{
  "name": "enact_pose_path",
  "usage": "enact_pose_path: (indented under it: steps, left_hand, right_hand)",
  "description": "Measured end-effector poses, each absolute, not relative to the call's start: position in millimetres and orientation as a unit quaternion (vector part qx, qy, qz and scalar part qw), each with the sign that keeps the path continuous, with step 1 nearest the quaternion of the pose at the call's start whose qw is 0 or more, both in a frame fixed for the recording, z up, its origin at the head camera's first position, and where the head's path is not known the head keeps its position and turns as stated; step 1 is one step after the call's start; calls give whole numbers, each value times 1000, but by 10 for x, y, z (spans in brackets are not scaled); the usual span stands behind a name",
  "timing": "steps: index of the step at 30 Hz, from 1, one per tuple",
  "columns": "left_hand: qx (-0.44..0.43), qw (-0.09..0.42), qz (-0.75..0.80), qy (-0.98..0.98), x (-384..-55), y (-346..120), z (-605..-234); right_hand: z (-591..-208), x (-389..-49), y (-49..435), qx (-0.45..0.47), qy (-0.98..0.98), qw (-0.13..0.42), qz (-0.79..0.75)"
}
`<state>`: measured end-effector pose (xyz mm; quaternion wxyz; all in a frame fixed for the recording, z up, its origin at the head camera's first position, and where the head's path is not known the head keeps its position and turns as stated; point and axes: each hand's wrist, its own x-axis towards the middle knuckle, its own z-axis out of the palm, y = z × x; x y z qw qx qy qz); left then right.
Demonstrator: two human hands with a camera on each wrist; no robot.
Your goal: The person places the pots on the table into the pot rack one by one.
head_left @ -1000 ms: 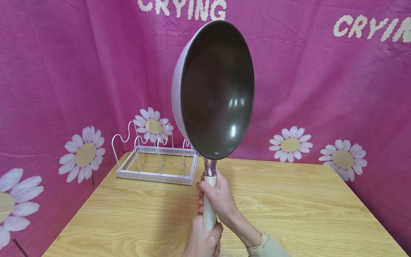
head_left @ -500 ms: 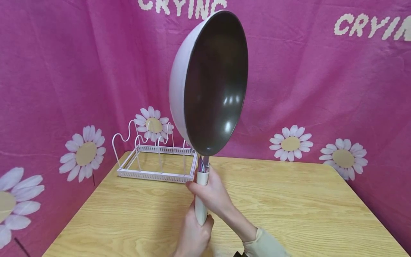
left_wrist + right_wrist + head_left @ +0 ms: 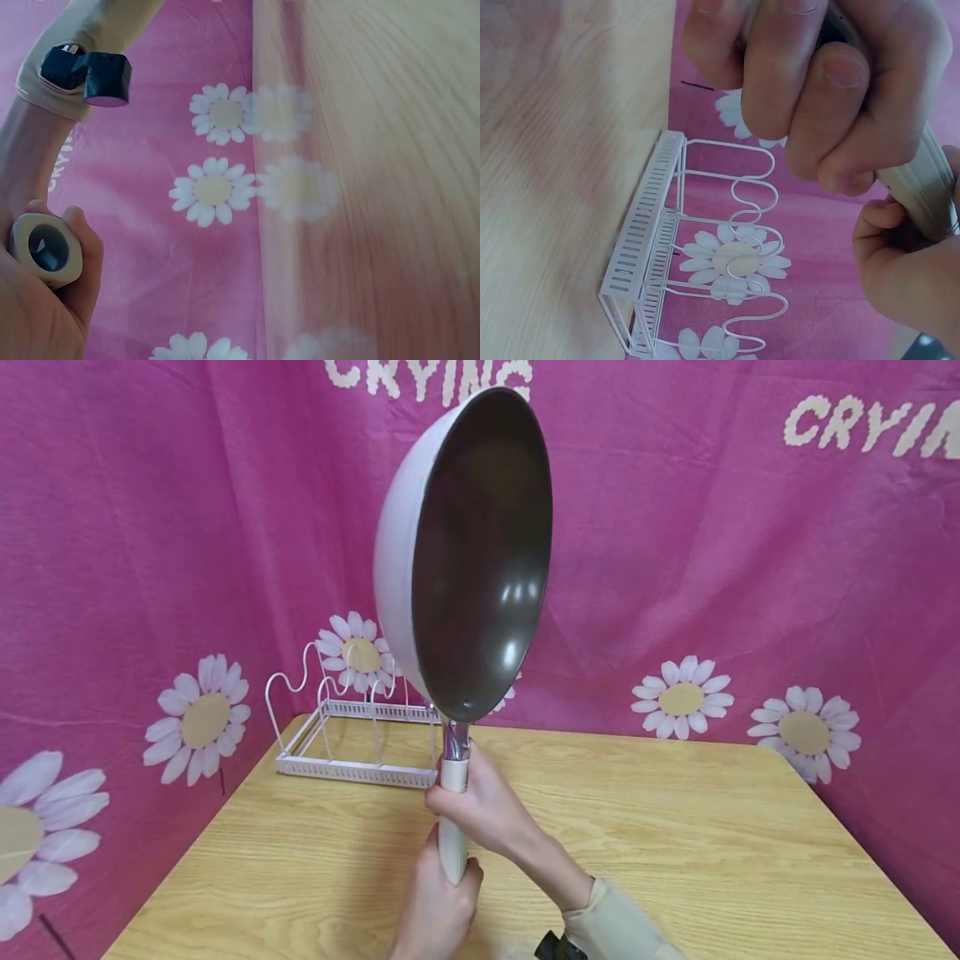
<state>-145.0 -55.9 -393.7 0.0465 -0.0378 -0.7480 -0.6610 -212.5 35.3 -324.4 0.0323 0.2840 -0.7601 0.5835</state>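
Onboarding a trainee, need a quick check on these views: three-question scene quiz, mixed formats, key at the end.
1. Short answer: Which hand grips the handle of the pan higher up?
2. True or false: In the head view, the wire rack stands on the right half of the table.
3. Multiple choice: The inside of the pan is: A. white; B. dark; C. bright red.

Key:
1. The right hand; the left hand grips the lower end.
2. False: it stands on the left half.
3. B.
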Motion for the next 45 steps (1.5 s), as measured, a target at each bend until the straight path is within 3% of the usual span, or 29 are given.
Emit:
enact_pose_path:
  steps: [11, 15, 22, 45]
  left_hand:
    - [-38, 127, -594, -794, -1497, -672, -3943]
    - [-24, 111, -591, -799, -1497, -718, -3951]
    - [-17, 138, -565, -813, -1503, -835, -3938]
    - [28, 137, -552, -822, -1430, -1059, -3945]
  right_hand:
    - [-3235, -2195, 233, 297, -766, 20, 570]
    - [-3243, -2204, 187, 306, -761, 9, 571]
    - [-3231, -2214, 85, 313, -758, 3, 572]
    - [-3310, -2318, -180, 351, -738, -49, 575]
